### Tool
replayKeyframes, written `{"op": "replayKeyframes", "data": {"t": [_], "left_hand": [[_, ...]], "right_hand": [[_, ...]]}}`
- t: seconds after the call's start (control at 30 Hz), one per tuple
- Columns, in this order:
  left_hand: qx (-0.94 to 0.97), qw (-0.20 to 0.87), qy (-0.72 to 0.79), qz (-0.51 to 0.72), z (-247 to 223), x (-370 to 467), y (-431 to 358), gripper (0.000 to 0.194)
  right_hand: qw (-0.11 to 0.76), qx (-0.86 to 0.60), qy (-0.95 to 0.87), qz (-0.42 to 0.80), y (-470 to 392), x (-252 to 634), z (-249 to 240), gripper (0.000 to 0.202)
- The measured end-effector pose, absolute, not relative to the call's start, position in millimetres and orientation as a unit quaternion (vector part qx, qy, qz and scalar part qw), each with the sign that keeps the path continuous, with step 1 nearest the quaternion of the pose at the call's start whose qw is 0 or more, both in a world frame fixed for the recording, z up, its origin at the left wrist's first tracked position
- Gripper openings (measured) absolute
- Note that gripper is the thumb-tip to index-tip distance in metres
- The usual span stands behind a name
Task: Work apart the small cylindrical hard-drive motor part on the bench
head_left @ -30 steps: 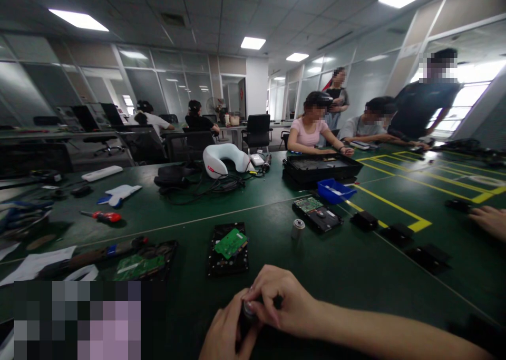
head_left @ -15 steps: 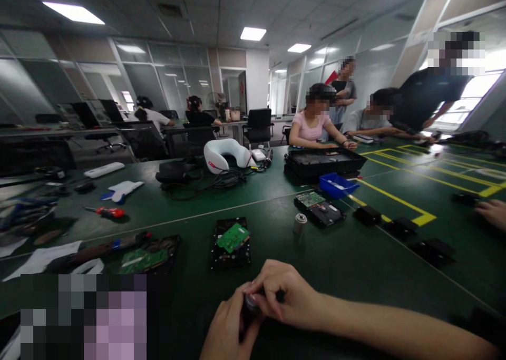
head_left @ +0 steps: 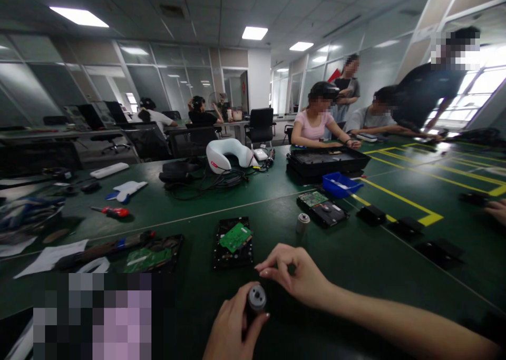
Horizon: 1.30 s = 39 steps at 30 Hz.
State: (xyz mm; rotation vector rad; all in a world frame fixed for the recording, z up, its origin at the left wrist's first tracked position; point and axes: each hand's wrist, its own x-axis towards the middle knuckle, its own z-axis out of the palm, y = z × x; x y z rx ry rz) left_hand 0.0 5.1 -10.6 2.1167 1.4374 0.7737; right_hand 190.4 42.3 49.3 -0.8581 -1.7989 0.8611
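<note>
At the bottom centre, my left hand [head_left: 233, 323] is wrapped round a small metal cylinder [head_left: 258, 297], whose round end with small holes faces up. Above and to the right of it, my right hand [head_left: 294, 273] is raised with thumb and forefinger close together; whether anything tiny is between them cannot be made out. A second metal cylinder [head_left: 303, 222] stands upright on the green table [head_left: 190, 220] beyond my right hand. Behind my hands lies a black hard drive [head_left: 216, 257] with a green circuit board [head_left: 236, 237] on it.
Another opened drive [head_left: 332, 213], a blue bin [head_left: 340, 185] and a black tray [head_left: 330, 162] lie ahead. Black blocks [head_left: 371, 215] line the right. A red screwdriver [head_left: 114, 212], a power tool [head_left: 118, 244] and a neck pillow [head_left: 229, 154] are leftward. Several people are around.
My right hand has lifted off the cylinder, up and slightly right, uncovering its top end. My left hand still holds the cylinder. The camera view has shifted slightly.
</note>
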Motion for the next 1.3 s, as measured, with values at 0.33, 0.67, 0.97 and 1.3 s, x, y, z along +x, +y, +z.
{"op": "replayKeyframes", "data": {"t": [0.33,0.67,0.97,1.3], "left_hand": [[0.770,0.228,0.528,0.276,-10.8,-0.9,5.3,0.038],[0.777,0.238,0.499,0.301,-11.0,-1.7,6.3,0.037],[0.776,0.240,0.497,0.307,-15.3,-1.6,7.3,0.036],[0.774,0.245,0.503,0.297,-11.8,-0.7,6.2,0.036]], "right_hand": [[0.361,-0.402,-0.739,0.402,61.3,214.3,0.6,0.046],[0.454,-0.311,-0.763,0.338,33.7,185.1,45.4,0.048],[0.459,-0.298,-0.782,0.300,27.5,178.2,41.6,0.046],[0.442,-0.279,-0.808,0.272,32.5,178.6,41.5,0.045]]}}
